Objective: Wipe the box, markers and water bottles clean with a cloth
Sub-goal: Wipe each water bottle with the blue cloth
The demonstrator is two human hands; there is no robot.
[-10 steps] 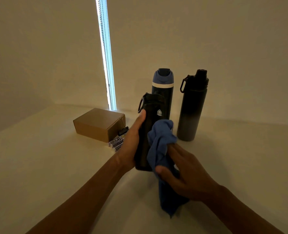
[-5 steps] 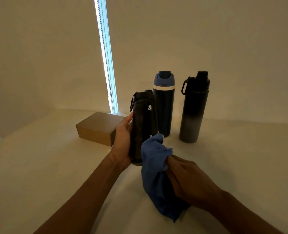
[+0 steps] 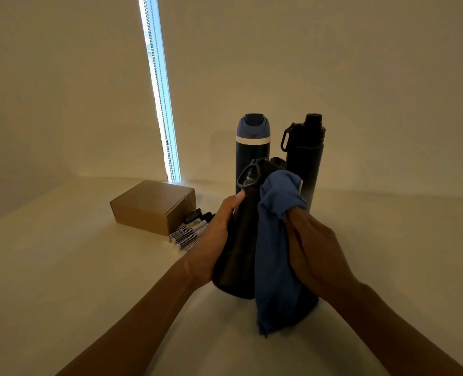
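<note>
Blue cloth (image 3: 279,240) lies over the side of the black bottle (image 3: 237,256), which we hold tilted above the middle of the table (image 3: 62,267). Our left hand (image 3: 216,240) grasps the bottle body, thumb up near the lid loop, probably so that it does not turn while rubbed. Our right hand (image 3: 314,253) clenches the cloth against the bottle, and its loose end hangs down. The blue-lidded bottle (image 3: 252,147) and the tall black bottle (image 3: 306,158) stand upright toward the back edge. The cardboard box (image 3: 149,207) and, just beside it, the markers (image 3: 192,232) lie to the left, out of the way.
</note>
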